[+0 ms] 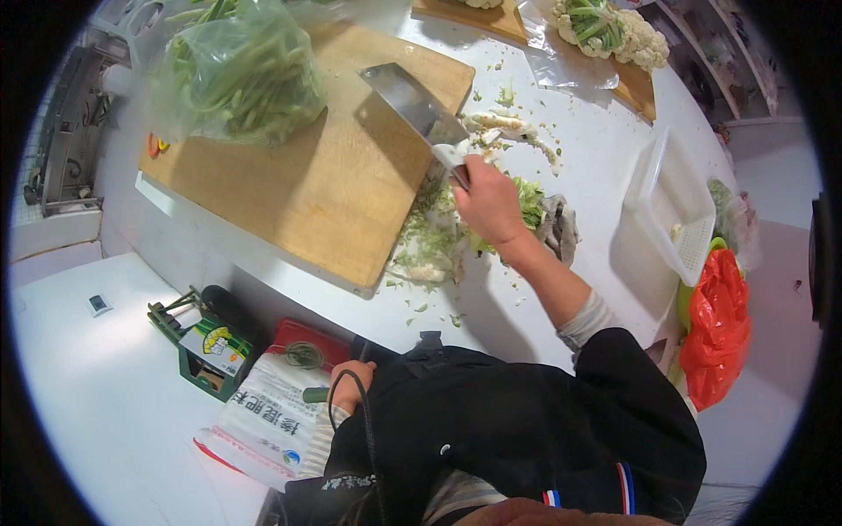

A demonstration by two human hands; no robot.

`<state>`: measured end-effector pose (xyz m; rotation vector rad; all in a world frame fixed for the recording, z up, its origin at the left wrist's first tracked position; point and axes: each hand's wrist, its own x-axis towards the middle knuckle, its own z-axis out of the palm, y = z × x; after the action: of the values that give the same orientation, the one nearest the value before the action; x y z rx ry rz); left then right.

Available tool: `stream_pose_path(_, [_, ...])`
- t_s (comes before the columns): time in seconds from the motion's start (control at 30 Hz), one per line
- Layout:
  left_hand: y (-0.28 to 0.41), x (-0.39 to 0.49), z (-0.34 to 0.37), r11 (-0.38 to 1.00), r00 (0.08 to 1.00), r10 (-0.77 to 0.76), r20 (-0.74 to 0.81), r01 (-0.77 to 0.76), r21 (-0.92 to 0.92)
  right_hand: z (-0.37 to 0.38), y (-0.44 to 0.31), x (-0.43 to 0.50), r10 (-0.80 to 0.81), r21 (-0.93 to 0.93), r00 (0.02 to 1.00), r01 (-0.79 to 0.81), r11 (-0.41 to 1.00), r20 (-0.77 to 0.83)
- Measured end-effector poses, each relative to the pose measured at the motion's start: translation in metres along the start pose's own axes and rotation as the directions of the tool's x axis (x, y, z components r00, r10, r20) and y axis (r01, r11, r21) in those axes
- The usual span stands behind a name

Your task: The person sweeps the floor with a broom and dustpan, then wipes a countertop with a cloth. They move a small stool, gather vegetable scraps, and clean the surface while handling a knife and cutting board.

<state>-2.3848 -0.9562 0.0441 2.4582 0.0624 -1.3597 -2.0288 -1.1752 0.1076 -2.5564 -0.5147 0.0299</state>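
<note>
My right hand (pixel 490 200) grips a cleaver (pixel 418 108) by its pale handle, its broad steel blade over the right part of a wooden cutting board (pixel 296 204). Green stalks (pixel 230 85) in a clear plastic bag lie on the board's upper left. Beside the board, under and around my right hand, are vegetable scraps (pixel 427 243) and a grey cloth (pixel 559 227). My left hand (pixel 352 388) hangs low by my black apron, at a green rod-like thing (pixel 316 394); whether it grips this is unclear.
Cauliflower (pixel 631 39) rests on another wooden board (pixel 638 89) at the upper right. A white plastic basket (pixel 697 237) stands at the table's right, near a red plastic bag (pixel 716 329). Below the table's left edge are a green carton (pixel 214 348) and a printed white sack (pixel 263 407).
</note>
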Motion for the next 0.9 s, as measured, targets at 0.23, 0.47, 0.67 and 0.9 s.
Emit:
stream_pose_path(0.23, [-0.003, 0.001, -0.004, 0.999, 1.000, -0.008, 0.025, 0.009, -0.047, 0.037, -0.050, 0.014, 0.075, 0.219, 0.997, -0.066, 0.973, -0.033])
stream_pose_path(0.47, [-0.008, 0.009, 0.009, 0.999, 0.999, -0.005, 0.037, 0.007, -0.044, 0.018, -0.044, 0.042, 0.162, 0.803, 0.886, -0.463, 0.375, 0.435])
stream_pose_path(0.67, [-0.011, 0.008, -0.002, 0.999, 0.996, -0.003, 0.092, 0.007, -0.048, 0.057, -0.053, 0.069, 0.062, 0.683, 0.706, -0.655, -0.324, 0.706])
stream_pose_path(0.9, [0.006, -0.006, -0.026, 0.997, 0.996, -0.044, 0.073, 0.048, -0.058, -0.035, 0.003, -0.003, 0.394, 0.657, 0.773, -0.632, 0.411, 0.496])
